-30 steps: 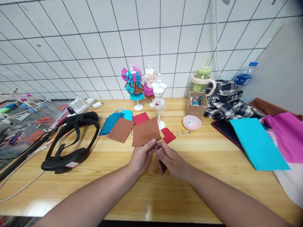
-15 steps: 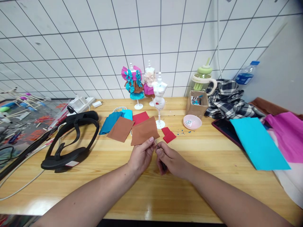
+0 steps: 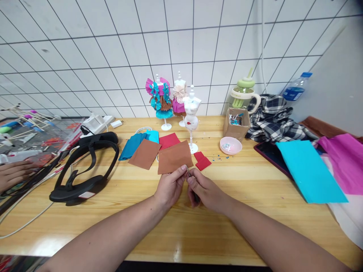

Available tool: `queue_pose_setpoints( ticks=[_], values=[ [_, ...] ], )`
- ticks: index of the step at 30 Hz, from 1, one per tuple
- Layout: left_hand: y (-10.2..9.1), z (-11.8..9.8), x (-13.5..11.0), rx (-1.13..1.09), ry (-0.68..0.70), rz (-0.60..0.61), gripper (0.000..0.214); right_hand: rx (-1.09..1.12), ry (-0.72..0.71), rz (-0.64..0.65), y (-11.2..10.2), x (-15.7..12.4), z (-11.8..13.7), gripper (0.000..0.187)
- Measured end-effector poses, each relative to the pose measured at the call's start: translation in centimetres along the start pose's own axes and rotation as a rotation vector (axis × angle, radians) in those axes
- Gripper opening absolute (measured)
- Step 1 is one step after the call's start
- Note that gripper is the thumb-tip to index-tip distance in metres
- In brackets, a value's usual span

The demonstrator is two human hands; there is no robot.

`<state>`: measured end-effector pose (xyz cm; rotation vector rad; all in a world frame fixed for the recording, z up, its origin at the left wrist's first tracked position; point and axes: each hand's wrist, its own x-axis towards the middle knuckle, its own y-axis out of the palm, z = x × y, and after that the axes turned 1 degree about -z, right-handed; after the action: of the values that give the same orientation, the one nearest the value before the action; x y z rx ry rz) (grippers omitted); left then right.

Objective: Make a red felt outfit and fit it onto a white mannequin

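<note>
My left hand [image 3: 171, 186] pinches the lower right edge of a brown crepe paper piece [image 3: 174, 158] and holds it up above the table. My right hand [image 3: 202, 189] is closed around what look like small scissors [image 3: 188, 172]; their metal blades are at the paper's edge by my left fingertips. Most of the dark handle is hidden in my palm. Beyond the paper stands a bare white mini dress form [image 3: 191, 122]. Another brown piece [image 3: 144, 154], blue paper [image 3: 132, 147] and red paper [image 3: 169, 140] lie to the left, with small red pieces [image 3: 202, 162] to the right.
Two dressed mini forms [image 3: 160, 98] stand behind. On the right are a pink bowl [image 3: 230, 146], a cardboard box [image 3: 236, 128], a green-lidded cup [image 3: 244, 92] and a turquoise sheet [image 3: 312, 172]. A black headset [image 3: 85, 170] lies left; another person's hand [image 3: 15, 173] is at far left.
Another person's hand has come into view at the far left, beside a pale tool. The brown paper's right edge has shifted slightly right; my hands have barely moved.
</note>
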<state>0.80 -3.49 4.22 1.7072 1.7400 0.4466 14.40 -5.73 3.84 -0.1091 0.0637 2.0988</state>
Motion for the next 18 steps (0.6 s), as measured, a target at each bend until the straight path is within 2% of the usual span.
queue_pose_setpoints(
  ticks=[6, 12, 18],
  values=[
    [0.10, 0.20, -0.35, -0.014, -0.052, 0.061, 0.020, -0.007, -0.015, -0.026, 0.02, -0.01, -0.33, 0.037],
    [0.13, -0.19, -0.21, -0.044, -0.090, 0.025, 0.017, 0.057, -0.030, -0.037, 0.12, 0.08, -0.10, 0.040],
    [0.00, -0.14, -0.02, -0.069, -0.088, -0.022, 0.016, 0.118, -0.035, 0.013, 0.17, -0.12, 0.12, 0.042]
  ],
)
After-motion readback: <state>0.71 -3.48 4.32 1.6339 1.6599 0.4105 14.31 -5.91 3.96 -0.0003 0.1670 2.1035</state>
